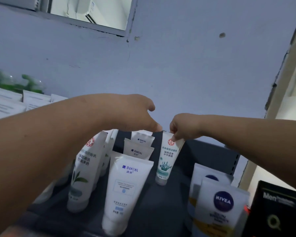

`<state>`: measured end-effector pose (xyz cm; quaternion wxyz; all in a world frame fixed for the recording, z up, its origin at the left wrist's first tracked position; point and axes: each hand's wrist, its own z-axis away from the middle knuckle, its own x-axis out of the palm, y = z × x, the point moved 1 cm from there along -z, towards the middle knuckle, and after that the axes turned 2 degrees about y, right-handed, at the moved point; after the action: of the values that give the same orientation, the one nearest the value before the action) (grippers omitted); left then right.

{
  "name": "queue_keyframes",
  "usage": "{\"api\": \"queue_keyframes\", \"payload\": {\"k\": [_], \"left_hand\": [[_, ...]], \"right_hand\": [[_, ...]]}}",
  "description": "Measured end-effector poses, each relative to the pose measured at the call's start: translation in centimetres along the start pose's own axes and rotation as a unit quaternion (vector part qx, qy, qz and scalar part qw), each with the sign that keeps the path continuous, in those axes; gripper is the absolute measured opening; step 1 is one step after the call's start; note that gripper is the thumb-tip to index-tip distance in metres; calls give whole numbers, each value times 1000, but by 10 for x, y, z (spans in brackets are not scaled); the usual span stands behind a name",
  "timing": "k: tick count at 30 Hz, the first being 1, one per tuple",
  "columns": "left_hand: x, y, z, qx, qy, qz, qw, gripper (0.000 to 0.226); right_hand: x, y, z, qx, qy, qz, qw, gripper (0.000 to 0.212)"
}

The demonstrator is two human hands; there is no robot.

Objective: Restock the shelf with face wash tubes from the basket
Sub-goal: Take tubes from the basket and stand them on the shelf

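My right hand (pixel 181 127) pinches the top seam of a white face wash tube with a teal seaweed print (pixel 167 158), which stands cap-down on the dark shelf (pixel 178 170). My left hand (pixel 138 115) reaches over the back of a row of white MANTING tubes (pixel 126 187), its fingers extended and holding nothing. Left of that row stand white tubes with a green leaf print (pixel 85 168). No basket is in view.
NIVEA boxes (pixel 220 207) and a black Men box (pixel 277 209) stand at the right front. More white tubes and green-capped items (pixel 9 98) sit at the far left. Behind the shelf are a blue wall (pixel 178 65) and a window.
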<state>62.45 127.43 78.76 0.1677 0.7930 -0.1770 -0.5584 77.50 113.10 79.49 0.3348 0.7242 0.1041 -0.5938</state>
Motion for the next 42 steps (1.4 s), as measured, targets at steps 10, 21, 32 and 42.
{"api": "queue_keyframes", "payload": {"k": [10, 21, 32, 42], "left_hand": [[-14, 18, 34, 22, 25, 47, 998, 61], [1, 31, 53, 49, 14, 55, 997, 35], [20, 33, 52, 57, -34, 52, 996, 18], [31, 31, 40, 60, -5, 62, 996, 2]], "right_hand": [[-56, -17, 93, -4, 62, -134, 989, 13], [-37, -47, 127, -39, 41, -104, 993, 24], [-34, -46, 131, -14, 35, -154, 987, 25], [-29, -36, 118, 62, 8, -337, 939, 45]]}}
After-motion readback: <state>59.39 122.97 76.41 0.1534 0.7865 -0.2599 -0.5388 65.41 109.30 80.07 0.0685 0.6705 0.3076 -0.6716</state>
